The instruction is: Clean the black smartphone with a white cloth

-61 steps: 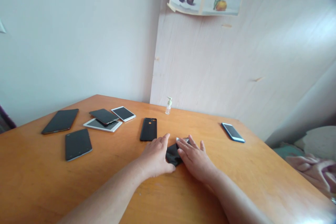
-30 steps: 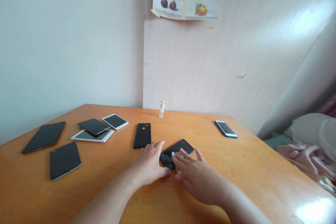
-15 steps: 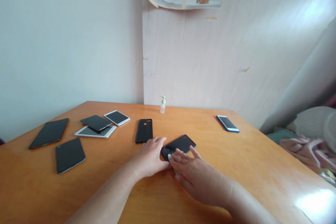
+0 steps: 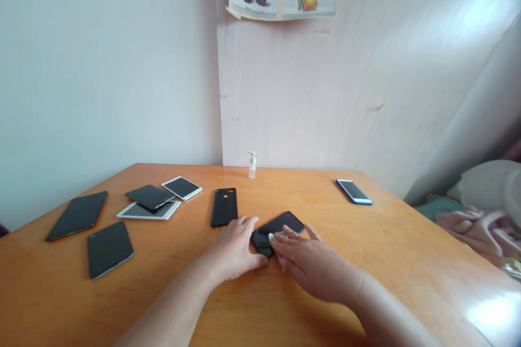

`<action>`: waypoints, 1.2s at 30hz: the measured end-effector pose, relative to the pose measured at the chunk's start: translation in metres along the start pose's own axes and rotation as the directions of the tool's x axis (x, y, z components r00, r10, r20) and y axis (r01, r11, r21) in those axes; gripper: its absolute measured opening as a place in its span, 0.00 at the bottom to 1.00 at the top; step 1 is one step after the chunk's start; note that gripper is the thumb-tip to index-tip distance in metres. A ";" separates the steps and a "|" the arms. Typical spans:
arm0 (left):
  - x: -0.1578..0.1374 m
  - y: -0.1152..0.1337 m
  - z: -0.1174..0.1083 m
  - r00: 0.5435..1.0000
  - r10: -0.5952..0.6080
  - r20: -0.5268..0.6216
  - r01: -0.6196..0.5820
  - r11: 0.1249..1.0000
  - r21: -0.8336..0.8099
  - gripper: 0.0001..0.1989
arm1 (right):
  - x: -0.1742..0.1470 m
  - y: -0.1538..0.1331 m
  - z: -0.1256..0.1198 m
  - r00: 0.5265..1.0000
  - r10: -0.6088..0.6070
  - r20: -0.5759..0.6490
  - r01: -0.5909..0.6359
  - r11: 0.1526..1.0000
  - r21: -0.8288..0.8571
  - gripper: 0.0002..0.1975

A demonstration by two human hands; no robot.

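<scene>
Clock from black phone [image 4: 280, 222] on table [image 4: 407, 260]: black case [image 4: 224, 209] at 10, crowding left hand [image 4: 236, 246]; pump bottle [image 4: 253, 168] at 11; blue-edged phone [image 4: 354, 192] at 2; white tablet [image 4: 131, 211] near 10, farther off, dark device [image 4: 148, 196] on top. Left thumb and fingers apart around black phone's left end; can't tell if clamped. Right hand [image 4: 311, 260] nearly flat, white wipe [image 4: 271, 237] under fingertips; thumb grip unclear. Bottle clear, contents unreadable.

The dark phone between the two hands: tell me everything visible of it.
The dark phone, a slim slab with rounded corners and a glossy, glass-like upper face, lies flat and slanted on the wooden table. The left hand brackets its left end; the right hand holds a white scrap against it, hiding part.
</scene>
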State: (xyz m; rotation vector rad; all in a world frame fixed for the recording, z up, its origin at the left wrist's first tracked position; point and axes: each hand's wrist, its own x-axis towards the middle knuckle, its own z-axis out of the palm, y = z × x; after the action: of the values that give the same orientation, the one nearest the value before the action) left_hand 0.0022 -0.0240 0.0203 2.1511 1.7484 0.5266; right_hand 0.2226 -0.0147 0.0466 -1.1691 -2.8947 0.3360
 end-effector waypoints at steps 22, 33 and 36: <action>0.005 -0.003 0.002 1.000 0.012 -0.004 -0.012 1.000 -0.011 0.41 | 0.028 0.016 0.013 0.976 0.139 -0.169 -0.129 0.989 0.069 0.24; 0.004 -0.004 0.006 1.000 -0.003 -0.025 0.000 0.996 -0.087 0.46 | 0.033 0.027 0.011 0.943 0.298 -0.149 -0.290 0.954 0.076 0.25; 0.004 -0.006 0.009 0.998 -0.003 -0.055 -0.003 0.993 -0.117 0.51 | 0.030 0.007 0.014 0.989 0.073 -0.126 -0.062 0.994 0.089 0.25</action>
State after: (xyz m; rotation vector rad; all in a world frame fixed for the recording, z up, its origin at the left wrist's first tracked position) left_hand 0.0024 -0.0188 0.0104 2.0742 1.7014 0.6778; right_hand 0.2049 0.0081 0.0287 -1.2291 -2.7082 0.3652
